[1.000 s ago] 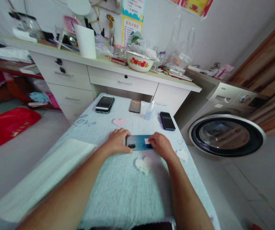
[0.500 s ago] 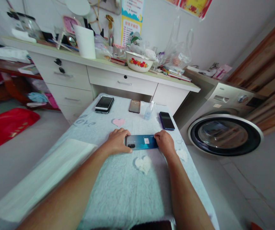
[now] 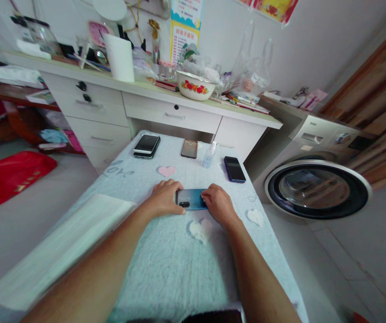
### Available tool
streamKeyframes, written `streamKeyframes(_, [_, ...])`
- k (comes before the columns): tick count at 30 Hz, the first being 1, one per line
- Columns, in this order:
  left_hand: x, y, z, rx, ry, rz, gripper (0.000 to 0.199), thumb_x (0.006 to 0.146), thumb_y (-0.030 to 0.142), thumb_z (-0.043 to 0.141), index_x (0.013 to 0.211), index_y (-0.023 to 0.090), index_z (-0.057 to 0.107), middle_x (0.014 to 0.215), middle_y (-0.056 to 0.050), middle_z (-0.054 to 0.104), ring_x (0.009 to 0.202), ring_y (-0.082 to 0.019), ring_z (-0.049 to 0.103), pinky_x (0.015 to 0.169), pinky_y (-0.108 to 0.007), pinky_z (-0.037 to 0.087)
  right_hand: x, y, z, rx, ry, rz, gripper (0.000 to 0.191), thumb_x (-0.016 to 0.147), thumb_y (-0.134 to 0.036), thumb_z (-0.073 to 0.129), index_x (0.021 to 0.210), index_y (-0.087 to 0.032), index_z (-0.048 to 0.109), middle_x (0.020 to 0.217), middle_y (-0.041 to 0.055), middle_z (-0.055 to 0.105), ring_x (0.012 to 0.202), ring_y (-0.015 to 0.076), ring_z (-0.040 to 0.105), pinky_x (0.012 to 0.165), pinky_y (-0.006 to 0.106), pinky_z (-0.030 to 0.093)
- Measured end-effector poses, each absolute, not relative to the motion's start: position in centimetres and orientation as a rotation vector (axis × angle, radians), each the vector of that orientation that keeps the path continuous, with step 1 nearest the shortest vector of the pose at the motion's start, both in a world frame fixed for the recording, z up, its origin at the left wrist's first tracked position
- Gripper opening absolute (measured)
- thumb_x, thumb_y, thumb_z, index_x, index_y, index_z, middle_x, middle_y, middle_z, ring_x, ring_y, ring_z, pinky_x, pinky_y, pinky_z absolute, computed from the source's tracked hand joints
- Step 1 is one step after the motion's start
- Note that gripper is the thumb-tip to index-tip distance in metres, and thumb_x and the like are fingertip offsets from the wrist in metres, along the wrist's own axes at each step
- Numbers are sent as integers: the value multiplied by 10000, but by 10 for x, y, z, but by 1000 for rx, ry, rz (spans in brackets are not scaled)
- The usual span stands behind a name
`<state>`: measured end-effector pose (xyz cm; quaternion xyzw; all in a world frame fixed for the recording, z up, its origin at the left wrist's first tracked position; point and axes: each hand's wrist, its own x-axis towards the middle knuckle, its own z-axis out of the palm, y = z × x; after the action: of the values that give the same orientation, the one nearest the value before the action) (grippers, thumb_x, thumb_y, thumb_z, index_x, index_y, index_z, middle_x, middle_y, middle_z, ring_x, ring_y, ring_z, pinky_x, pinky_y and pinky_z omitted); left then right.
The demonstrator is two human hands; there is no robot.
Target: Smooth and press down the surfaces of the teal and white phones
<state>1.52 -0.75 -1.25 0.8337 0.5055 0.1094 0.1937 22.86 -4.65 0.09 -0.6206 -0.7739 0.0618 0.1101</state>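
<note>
A blue smartphone (image 3: 193,199) lies back side up on the cloth-covered table, its camera block at the left end. My left hand (image 3: 166,197) is closed around that left end, thumb at the near edge and fingers at the far edge. Over the phone's right part rests my right hand (image 3: 218,202), its fingers bent and pressed together on the back. Whatever those fingers hold, if anything, is hidden, and so is the phone's right end.
Beyond the hands are a stack of phones (image 3: 146,146), a brown phone case (image 3: 189,148), a clear spray bottle (image 3: 209,155) and a dark phone (image 3: 234,169). A white folded sheet (image 3: 65,246) lies at left. A washing machine (image 3: 317,134) stands at right.
My right hand has slid left along the phone's back, from its right end to over the small white square, which is now covered. My left hand keeps its place.
</note>
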Motion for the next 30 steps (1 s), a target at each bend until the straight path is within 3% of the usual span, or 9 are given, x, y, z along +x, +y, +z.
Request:
streamKeyframes(4, [15, -8, -12, 2341, 1408, 318, 674, 495, 516, 746, 1085, 264, 539, 1118, -45, 561, 1070, -295, 492, 889, -372, 391, 233, -43, -2, -1927, -2175, 102, 256, 935, -238, 454, 967, -230, 708, 957, 55, 605, 977, 169, 521, 795, 249, 362])
streamKeyframes(11, [16, -9, -10, 2342, 1419, 304, 667, 496, 502, 751, 1081, 259, 540, 1116, -47, 560, 1069, -295, 490, 881, -366, 393, 233, -35, -8, -2034, -2109, -7, 282, 948, -247, 421, 908, -220, 699, 962, 70, 583, 966, 183, 505, 726, 263, 360])
streamKeyframes(25, [17, -8, -9, 2345, 1436, 280, 688, 498, 494, 762, 1105, 251, 547, 1143, -52, 551, 1084, -293, 490, 902, -371, 395, 201, -34, -5, -1819, -2346, 52, 299, 979, -275, 386, 982, -239, 683, 984, 49, 570, 951, 175, 477, 745, 264, 371])
streamKeyframes(30, [17, -8, -10, 2348, 1428, 305, 685, 505, 489, 760, 1107, 243, 545, 1141, -54, 554, 1083, -289, 489, 909, -372, 393, 194, -35, -6, -1766, -2389, -4, 280, 971, -266, 403, 921, -243, 677, 975, 33, 574, 919, 177, 468, 694, 259, 362])
